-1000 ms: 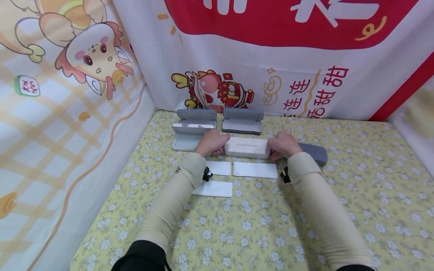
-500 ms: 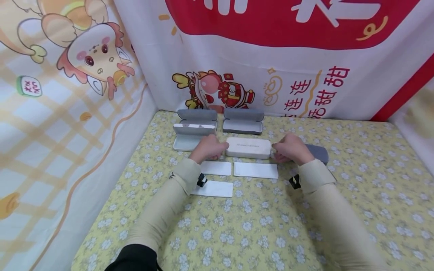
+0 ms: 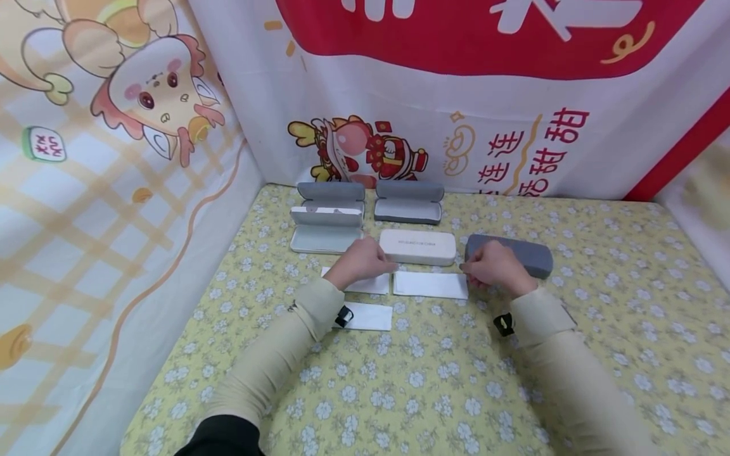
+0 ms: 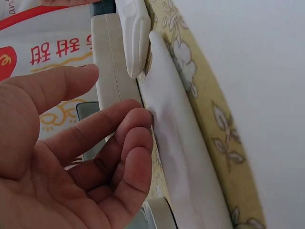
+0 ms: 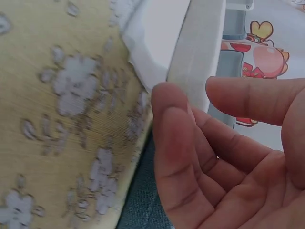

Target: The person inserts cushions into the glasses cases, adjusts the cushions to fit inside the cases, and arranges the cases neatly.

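Observation:
A shut white glasses case (image 3: pixel 417 247) with small print on its lid lies mid-table. Before it lies a folded white cloth (image 3: pixel 430 285), its ends flanked by the two hands. My left hand (image 3: pixel 364 259) hovers over a second white cloth (image 3: pixel 373 284), fingers loosely curled and thumb apart. In the left wrist view nothing is between the thumb and fingers of the left hand (image 4: pixel 81 152). My right hand (image 3: pixel 495 265), fingertips at the right end of the folded cloth, overlaps a shut blue-grey glasses case (image 3: pixel 527 254). Its thumb and fingers also stand apart.
Two open grey glasses cases, left (image 3: pixel 331 192) and right (image 3: pixel 408 209), stand at the back by the printed curtain (image 3: pixel 502 126). An open pale case (image 3: pixel 325 237) is in front of the left one. A third white cloth (image 3: pixel 367 316) lies nearer the body on the flowered tablecloth (image 3: pixel 416 392).
Both hands have left the ends of the white glasses case and come nearer the body, to either end of the folded cloth. The case stays where it was.

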Motion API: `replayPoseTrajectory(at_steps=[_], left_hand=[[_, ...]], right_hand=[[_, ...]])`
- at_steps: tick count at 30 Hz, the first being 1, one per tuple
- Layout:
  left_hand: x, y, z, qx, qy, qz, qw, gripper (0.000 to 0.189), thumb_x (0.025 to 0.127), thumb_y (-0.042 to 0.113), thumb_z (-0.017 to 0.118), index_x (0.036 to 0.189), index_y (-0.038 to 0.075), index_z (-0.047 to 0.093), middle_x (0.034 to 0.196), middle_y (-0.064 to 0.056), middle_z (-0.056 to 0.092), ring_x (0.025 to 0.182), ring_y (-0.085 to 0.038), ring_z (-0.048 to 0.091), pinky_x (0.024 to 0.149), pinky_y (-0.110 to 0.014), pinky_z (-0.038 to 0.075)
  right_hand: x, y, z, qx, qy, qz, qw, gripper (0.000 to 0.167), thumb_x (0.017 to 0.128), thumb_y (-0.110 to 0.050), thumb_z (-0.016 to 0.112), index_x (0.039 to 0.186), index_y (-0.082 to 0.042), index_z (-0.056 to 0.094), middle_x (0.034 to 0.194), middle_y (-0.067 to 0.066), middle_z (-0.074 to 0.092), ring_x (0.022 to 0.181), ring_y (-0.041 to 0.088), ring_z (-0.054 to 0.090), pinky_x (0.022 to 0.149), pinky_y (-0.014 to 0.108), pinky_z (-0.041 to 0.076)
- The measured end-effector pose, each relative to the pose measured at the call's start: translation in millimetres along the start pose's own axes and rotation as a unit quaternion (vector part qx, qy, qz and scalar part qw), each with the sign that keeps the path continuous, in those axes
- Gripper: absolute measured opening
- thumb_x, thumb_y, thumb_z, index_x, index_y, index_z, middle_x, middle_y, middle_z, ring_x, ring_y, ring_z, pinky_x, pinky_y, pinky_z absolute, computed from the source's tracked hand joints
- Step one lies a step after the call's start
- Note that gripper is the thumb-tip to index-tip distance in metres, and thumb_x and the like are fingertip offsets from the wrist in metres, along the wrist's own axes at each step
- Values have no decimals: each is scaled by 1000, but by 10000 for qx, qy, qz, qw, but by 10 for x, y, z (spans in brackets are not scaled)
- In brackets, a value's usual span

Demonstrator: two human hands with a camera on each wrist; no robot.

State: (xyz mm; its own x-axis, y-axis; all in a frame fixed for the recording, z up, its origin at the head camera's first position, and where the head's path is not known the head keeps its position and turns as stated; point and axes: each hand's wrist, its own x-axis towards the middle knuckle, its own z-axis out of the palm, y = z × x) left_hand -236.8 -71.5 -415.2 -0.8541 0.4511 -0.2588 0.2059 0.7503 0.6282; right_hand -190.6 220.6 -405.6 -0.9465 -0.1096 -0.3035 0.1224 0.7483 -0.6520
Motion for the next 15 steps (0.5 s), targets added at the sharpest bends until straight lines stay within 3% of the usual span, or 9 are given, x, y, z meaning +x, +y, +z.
replayPoseTrajectory(at_steps=[5, 9, 15], left_hand=[[37, 4, 60, 281, 15, 336, 9990, 49, 92, 33, 75, 51, 9, 63, 44, 6, 37, 43, -9, 26, 45, -26, 27], [64, 30, 103, 556, 68, 328, 9979, 31, 90, 30, 78, 65, 11, 77, 53, 4, 61, 46, -10, 39, 51, -27, 36], [75, 82, 170, 757, 212, 245, 9966, 15, 87, 27, 82, 76, 17, 81, 69, 9, 69, 59, -14, 59, 60, -29, 47]], right_hand=[[-12, 21, 47, -112, 47, -75, 9999, 20, 95, -15, 66, 86, -1, 78, 73, 10, 71, 66, 26, 65, 64, 38, 53], [-16, 49, 80, -157, 86, -169, 9997, 18, 94, -13, 69, 83, -3, 78, 73, 9, 71, 65, 27, 63, 61, 36, 50], [-1, 103, 131, -330, 348, -290, 9984, 15, 91, -12, 73, 80, -5, 78, 73, 7, 71, 62, 24, 62, 58, 36, 49]])
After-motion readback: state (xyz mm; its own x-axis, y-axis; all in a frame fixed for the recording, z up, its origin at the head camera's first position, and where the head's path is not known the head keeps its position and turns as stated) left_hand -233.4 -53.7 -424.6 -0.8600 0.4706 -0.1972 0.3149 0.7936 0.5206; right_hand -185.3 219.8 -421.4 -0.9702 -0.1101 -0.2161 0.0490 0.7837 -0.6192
